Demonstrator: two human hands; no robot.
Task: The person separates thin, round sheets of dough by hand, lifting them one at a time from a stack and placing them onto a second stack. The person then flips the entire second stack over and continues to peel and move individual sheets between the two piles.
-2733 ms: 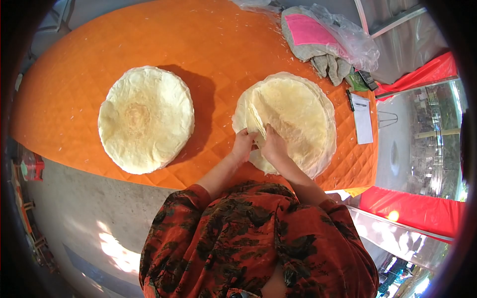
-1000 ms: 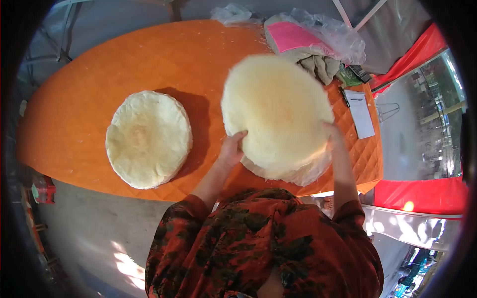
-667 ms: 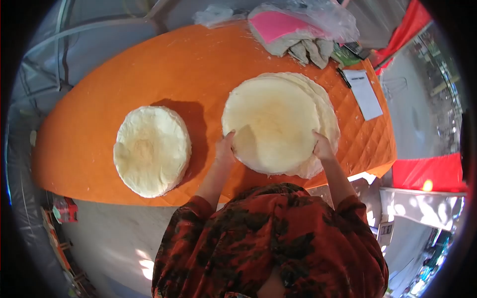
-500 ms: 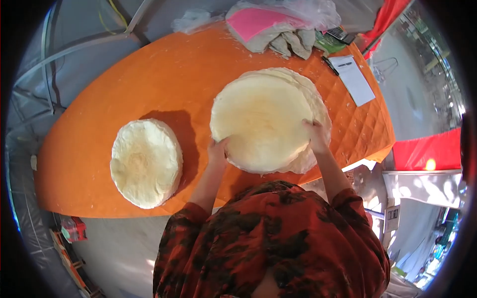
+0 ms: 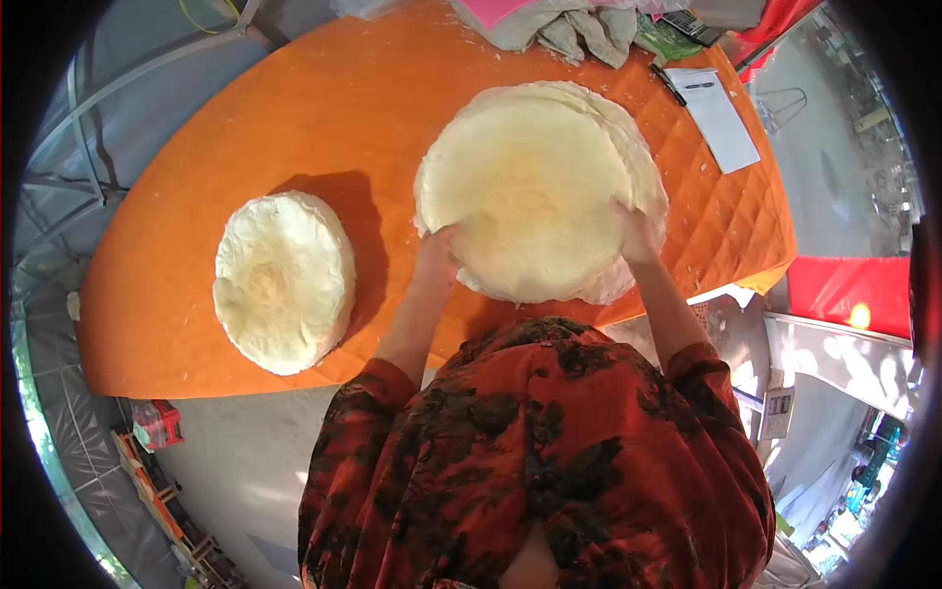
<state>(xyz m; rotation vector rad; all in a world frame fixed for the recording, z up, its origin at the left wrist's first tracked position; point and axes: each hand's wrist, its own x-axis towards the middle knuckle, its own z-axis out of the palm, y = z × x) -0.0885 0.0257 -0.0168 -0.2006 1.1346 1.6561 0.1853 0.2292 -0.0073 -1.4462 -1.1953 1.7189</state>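
Note:
A large round stack of thin pale flatbreads (image 5: 530,187) lies on the orange-covered table in front of me. My left hand (image 5: 439,255) grips its near left edge, thumb on top and the other fingers mostly hidden at the side. My right hand (image 5: 638,236) holds the right edge of the upper layers in the same way. Under and beyond that hand, a wider, ragged rim of lower sheets sticks out to the right. To the left stands a smaller round stack of flatbreads (image 5: 283,283), sunken in its middle, touched by neither hand.
The orange quilted cloth (image 5: 245,147) covers the table. At the far right lie a white notepad (image 5: 724,133) and a black pen (image 5: 669,85). Crumpled cloth (image 5: 589,34) and a calculator (image 5: 692,27) are at the back edge. Metal frame poles (image 5: 147,74) stand behind.
The view has tilted, so the table and both stacks appear higher. My hands stay at the large stack's edges, the right one slightly lower along the rim.

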